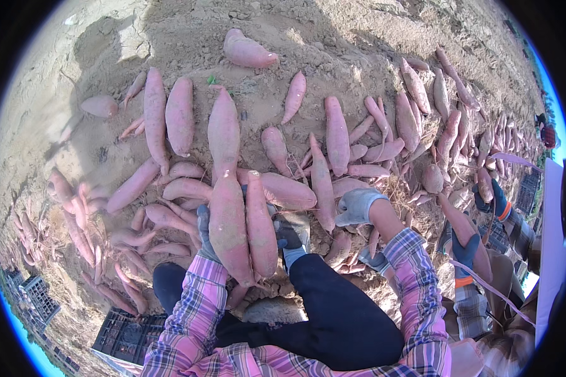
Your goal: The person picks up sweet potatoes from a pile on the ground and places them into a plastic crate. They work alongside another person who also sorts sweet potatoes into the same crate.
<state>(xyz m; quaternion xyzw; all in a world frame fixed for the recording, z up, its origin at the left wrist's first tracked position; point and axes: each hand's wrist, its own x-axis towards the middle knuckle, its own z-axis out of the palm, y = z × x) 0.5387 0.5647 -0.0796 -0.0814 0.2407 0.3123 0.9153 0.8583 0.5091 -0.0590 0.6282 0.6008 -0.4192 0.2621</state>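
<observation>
My left hand [206,235], in a grey-blue glove, supports a large sweet potato [228,231] from its left side. A slimmer sweet potato [262,226] lies against it, above my lap; the fingers underneath are mostly hidden. My right hand [358,207], in a pale grey glove, is bent down over the pile. Its fingertips are near the lower end of a long sweet potato [323,184], and whether they grip anything is hidden. Below my right forearm another grey glove [375,260] shows, whose owner I cannot tell.
Sweet potatoes [184,115] lie across dry soil [283,28], with a heap of small ones [170,221] at left. A black crate [129,332] stands lower left. At right, a co-worker's blue gloves [467,249] hold a sweet potato [464,228]. My dark-trousered leg [344,301] is bent.
</observation>
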